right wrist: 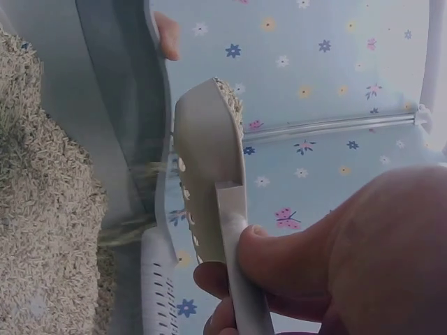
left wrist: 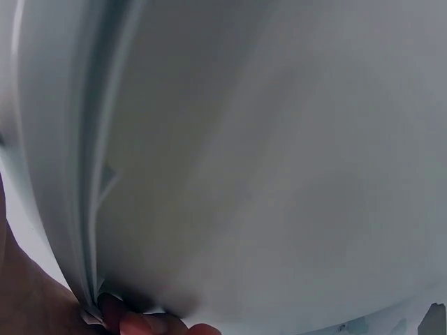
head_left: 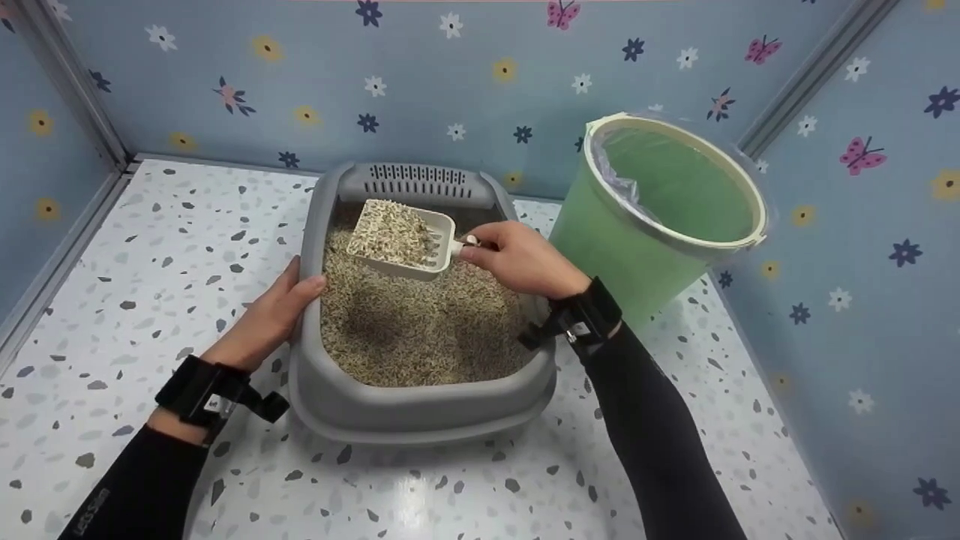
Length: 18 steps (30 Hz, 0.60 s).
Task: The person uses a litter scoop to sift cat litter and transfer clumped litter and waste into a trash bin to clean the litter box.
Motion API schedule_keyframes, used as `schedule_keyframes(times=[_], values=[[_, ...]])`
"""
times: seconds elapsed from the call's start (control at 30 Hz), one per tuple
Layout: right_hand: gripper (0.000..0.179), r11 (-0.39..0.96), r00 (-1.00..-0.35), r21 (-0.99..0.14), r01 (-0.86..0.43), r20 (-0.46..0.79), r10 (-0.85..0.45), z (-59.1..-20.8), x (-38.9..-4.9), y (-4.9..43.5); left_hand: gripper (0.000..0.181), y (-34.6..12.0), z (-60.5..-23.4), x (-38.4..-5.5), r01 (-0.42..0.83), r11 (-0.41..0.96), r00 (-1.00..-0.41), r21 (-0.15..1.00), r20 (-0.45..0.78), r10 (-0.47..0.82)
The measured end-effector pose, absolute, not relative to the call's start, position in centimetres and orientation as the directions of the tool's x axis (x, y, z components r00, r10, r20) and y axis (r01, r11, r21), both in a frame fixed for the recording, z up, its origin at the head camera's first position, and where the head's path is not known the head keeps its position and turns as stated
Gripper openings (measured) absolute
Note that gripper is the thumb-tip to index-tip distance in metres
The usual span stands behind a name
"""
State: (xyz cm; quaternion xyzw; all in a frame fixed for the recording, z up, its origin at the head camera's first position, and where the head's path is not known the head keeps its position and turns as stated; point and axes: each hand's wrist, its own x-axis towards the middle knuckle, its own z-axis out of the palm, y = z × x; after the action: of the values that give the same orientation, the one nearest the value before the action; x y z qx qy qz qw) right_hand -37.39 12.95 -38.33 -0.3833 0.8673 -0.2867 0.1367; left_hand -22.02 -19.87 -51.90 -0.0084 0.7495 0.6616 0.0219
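Observation:
A grey litter box [head_left: 427, 412] with a slotted end holds pale, grainy cat litter [head_left: 420, 322]. My left hand [head_left: 266, 319] grips the box's left rim, thumb on top; in the left wrist view its fingers [left wrist: 157, 324] curl beneath the edge. Over the far half of the box, my right hand [head_left: 525, 259] holds a cream litter scoop [head_left: 442, 236] by its handle. Grains heap at the scoop's far end, leaving slots near the handle uncovered. In the right wrist view, blurred streaks of grains fall below the slotted scoop [right wrist: 202, 132].
A green bin [head_left: 626, 240] with a cream rim and clear liner [head_left: 619, 180] stands to the right of the box. Flower-patterned wall panels [head_left: 420, 82] enclose the back and sides. The white floor [head_left: 150, 255] has grey speckles.

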Motion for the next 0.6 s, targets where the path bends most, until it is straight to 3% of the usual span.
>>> schedule_keyframes(times=[0.6], values=[[0.028,0.543,-0.685,-0.591,-0.596,0.023,-0.728,-36.1,-37.9,16.8,0.086,-19.9,-51.8,-21.9,-0.046,0.154,-0.999,0.987,-0.048,0.009]])
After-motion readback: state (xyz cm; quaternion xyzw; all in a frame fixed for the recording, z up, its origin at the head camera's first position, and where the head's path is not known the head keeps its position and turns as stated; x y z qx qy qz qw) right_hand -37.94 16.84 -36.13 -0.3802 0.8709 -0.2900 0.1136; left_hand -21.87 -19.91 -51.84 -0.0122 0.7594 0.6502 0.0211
